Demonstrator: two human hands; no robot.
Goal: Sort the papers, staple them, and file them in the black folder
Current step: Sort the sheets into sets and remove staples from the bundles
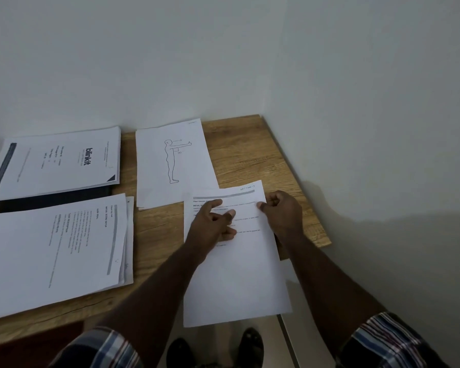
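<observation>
Head view: sorting is judged under way. A printed sheet (234, 258) is pinched at its far edge by the right hand (283, 212) and pressed by the loosely spread left hand (213, 224). Beyond the hands lies a figure-drawing pile (170, 166); further left, two piles (56, 251) are seen over the black folder (51, 200). Stapling and filing remain; no stapler is seen.

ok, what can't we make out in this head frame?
- Black folder: only a dark strip shows; the blinkit stack and the text stack cover the rest.
- Stapler: none in view.
- Body text of the held sheet: too small and partly behind the left hand.
- Right hand fingers: tips curl at the sheet's edge; whatever lies under the sheet is hidden.
- Text stack: cut off by the left edge.
</observation>
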